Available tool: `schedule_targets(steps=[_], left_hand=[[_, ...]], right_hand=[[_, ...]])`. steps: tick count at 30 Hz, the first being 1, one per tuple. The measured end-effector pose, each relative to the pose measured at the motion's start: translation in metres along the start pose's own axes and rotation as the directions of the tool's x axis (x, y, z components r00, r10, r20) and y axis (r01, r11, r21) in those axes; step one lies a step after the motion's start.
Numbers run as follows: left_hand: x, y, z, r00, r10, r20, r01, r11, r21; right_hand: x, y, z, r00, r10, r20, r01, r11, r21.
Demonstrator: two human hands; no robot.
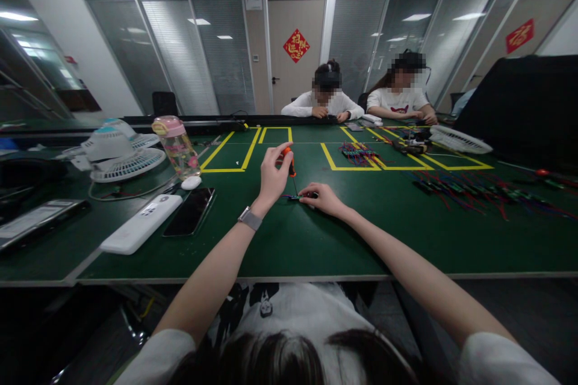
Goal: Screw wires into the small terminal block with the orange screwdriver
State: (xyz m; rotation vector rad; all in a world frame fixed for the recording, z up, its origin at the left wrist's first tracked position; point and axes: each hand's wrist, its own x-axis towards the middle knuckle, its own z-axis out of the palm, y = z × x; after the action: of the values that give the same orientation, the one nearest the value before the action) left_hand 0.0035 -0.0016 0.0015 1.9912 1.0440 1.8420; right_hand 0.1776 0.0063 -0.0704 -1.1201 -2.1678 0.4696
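My left hand (274, 174) is closed around the orange and black handle of a screwdriver (291, 162). The screwdriver stands nearly upright, its thin shaft pointing down at a small green circuit board (295, 198) on the table. Whether the tip touches the board is too small to tell. My right hand (321, 200) pinches the right end of the board, holding it low against the green table top. A short bit of wire shows at the board's left end. My fingers hide part of the board.
Bundles of wired boards (478, 187) lie to the right, with another pile (359, 154) farther back. On the left are a phone (189, 212), a white power bank (142, 224), a bottle (177, 147) and white fans (129, 162). Two people sit across the table.
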Motion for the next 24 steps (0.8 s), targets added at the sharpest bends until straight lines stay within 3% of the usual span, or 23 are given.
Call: schedule_targets(steps=[5,12,18,24], left_hand=[[0.0007,-0.0001,-0.0001,0.999,-0.011,0.034,0.012,0.999,-0.041],[0.0001,-0.0006,0.0010,1.000,0.005,-0.003,-0.005,1.000,0.005],[0.0011,-0.0012,0.0008,0.999,-0.027,0.033,0.029,0.997,-0.067],[0.0005,0.0001,0.0014,1.000,0.019,-0.009,-0.019,1.000,-0.014]], right_hand=[[-0.0003,0.0000,-0.0003,1.000,-0.013,-0.005,0.013,1.000,-0.001],[0.0000,0.0006,0.0001,1.000,-0.002,-0.003,0.002,1.000,-0.009],[-0.0005,0.0005,-0.0002,1.000,-0.013,-0.002,0.013,1.000,0.006],[-0.0004,0.0004,-0.0002,1.000,-0.012,-0.010,0.012,1.000,0.014]])
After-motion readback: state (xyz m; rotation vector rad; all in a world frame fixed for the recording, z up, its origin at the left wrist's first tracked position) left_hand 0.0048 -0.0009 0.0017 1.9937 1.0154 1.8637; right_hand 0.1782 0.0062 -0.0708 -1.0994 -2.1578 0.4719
